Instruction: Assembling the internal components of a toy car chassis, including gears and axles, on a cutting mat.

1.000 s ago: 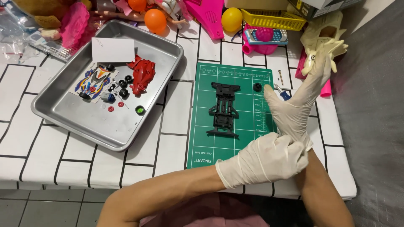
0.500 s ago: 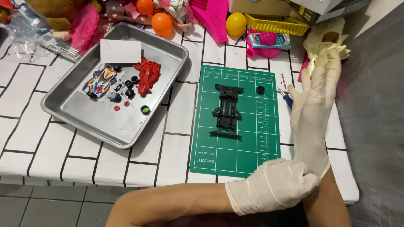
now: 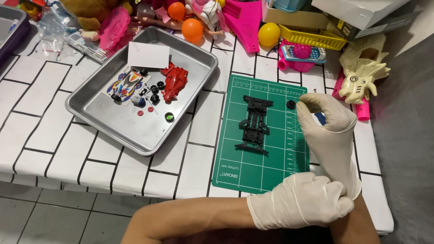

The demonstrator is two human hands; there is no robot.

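Both the left hand (image 3: 300, 201) and the right hand (image 3: 326, 131) wear thin, matt, cream-white rubbery gloves, wrinkled at the wrist. The cutting mat (image 3: 260, 135) looks like smooth matt green plastic, and the black chassis (image 3: 254, 122) on it is dull moulded plastic (as is the small black wheel (image 3: 291, 104)). The tray (image 3: 140, 90) is brushed metal with a soft sheen, holding a glossy red plastic shell (image 3: 174, 82) and a plain paper card (image 3: 148, 55).

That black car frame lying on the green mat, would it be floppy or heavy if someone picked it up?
The black chassis is probably stiff and light: it looks like thin moulded plastic, full of open gaps. It lies flat on the green cutting mat with no wheels fitted, so a push would likely slide it, not roll it. Its thin struts could snap if squeezed hard.
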